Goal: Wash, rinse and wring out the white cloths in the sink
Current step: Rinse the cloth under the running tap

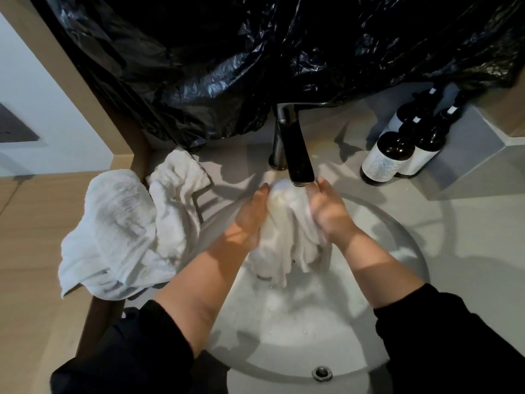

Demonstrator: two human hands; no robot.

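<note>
Rinsing a cloth (284, 231) under the tap (298, 160)
Your left hand (250, 217) and right hand (329, 211) clutch it bunched over the sink (397, 237). Next is probably a hard twist, then the pile (122, 237) on the left.

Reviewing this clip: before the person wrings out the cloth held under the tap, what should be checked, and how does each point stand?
1. Grip: the left hand and right hand both hold the cloth, one on each side: ok.
2. The cloth sits directly under the faucet spout: ok.
3. It hangs over the sink basin, so drips should land inside: ok.
4. Water running: cannot tell.
5. The pile of cloths on the counter drapes over its left edge and might slip: not ok.
6. The bottles stand apart from the hands: ok.
</note>
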